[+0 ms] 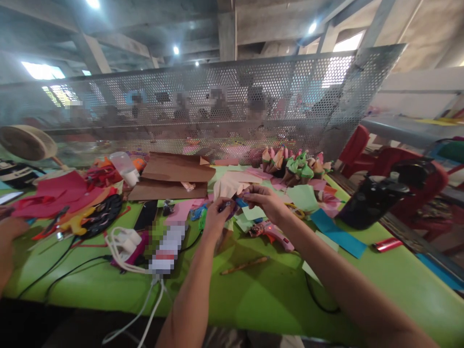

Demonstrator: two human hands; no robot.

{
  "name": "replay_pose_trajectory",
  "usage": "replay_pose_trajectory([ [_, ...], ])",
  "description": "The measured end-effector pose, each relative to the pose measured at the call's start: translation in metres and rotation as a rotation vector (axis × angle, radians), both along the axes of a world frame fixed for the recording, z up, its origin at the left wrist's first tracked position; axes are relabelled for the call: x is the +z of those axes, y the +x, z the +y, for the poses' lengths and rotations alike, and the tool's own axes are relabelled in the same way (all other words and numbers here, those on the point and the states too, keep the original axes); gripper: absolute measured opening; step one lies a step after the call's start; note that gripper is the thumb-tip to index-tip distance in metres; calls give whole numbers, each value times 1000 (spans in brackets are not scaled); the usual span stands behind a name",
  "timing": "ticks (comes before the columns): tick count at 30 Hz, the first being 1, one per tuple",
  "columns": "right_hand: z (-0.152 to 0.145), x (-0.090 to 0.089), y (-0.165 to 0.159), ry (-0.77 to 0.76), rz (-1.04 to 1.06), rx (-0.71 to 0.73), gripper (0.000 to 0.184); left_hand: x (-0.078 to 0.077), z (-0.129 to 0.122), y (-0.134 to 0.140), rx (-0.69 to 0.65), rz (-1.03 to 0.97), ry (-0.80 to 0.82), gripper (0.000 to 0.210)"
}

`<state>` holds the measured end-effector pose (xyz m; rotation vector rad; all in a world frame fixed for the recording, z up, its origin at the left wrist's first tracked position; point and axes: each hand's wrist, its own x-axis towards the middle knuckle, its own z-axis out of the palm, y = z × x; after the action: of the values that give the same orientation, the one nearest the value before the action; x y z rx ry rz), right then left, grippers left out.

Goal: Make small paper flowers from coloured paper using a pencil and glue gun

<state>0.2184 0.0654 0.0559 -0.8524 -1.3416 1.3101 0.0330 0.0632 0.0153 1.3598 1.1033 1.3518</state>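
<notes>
Both my hands meet over the middle of the green-covered table (232, 299). My left hand (217, 217) is closed around a small purple-blue piece (235, 205), whose kind I cannot make out. Close beside it, my right hand (264, 199) pinches its thumb and fingers together at that piece; what lies between the fingertips is too small to name. Pale cream sheets (228, 183) lie just behind my hands. A pink glue gun (273, 235) rests under my right forearm, and a thin wooden stick (244, 265) lies nearer me.
A power strip (168, 249) with white cables is left of my forearm. Brown paper (172, 181), pink felt (54, 195) and a phone (146, 215) lie left. Cone-shaped paper flowers (297, 166) stand behind; a dark bottle (371, 198) stands right. Another person's hand (9, 237) shows far left.
</notes>
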Motion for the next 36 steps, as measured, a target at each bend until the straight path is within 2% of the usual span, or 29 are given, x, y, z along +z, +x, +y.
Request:
replay_pose_trajectory([
  [6,1,1,1,-89,120,-29,37,-11,13,-3,74,-97,-49,35],
  [9,1,2,0,-101,135,-41,38,-12,13,-3,65,-106,-45,34],
  [13,2,-2,-2,-53,83,-46,37,-10,8,-2,2,-76,-1,33],
  [21,6,-14,-9,-14,-46,14,40,-8,6,-2,-10,-60,43,33],
  [30,6,-17,-12,26,-90,12,26,-12,8,-2,-32,-52,34,36],
  [36,3,-10,-10,-15,-38,8,26,-15,10,-2,-12,-97,27,36],
])
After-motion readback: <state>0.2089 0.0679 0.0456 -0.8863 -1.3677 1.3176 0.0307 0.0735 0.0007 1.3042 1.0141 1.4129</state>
